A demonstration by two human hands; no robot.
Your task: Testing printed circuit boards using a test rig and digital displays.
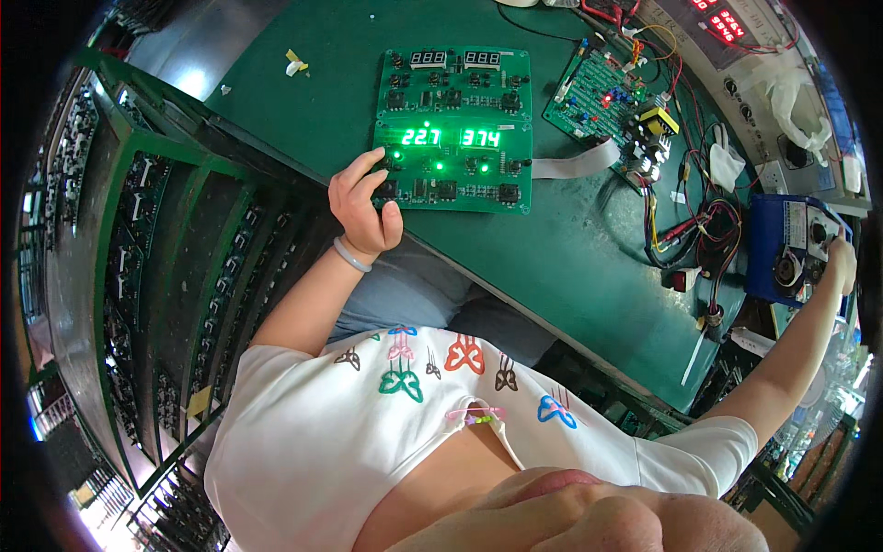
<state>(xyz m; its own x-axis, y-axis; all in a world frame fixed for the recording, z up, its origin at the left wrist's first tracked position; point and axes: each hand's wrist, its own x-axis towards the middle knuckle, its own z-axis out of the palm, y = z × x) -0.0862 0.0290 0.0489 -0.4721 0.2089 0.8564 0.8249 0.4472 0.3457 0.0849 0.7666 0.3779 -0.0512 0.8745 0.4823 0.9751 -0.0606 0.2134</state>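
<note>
Two green display boards lie joined one above the other on the bench. The nearer display board (pixel 460 189) is lit, with glowing green digits and several green lights; the farther display board (pixel 455 87) has dark digits. My left hand (pixel 361 207) is at the nearer board's left edge, fingers curled over its lower left corner, a fingertip beside a small button. Far to the right, my right hand (pixel 841 262) reaches a blue box with dials (pixel 786 244), its fingertips at a black knob (pixel 819 233). The exact finger contact there is small and partly hidden.
A grey ribbon cable (pixel 578 164) runs from the lit board to a power circuit board (pixel 598 101) with wires and a yellow transformer. A bench instrument (pixel 722 46) with red digits stands behind tangled leads (pixel 704 225). Racks of circuit boards (pixel 198 267) stand at left.
</note>
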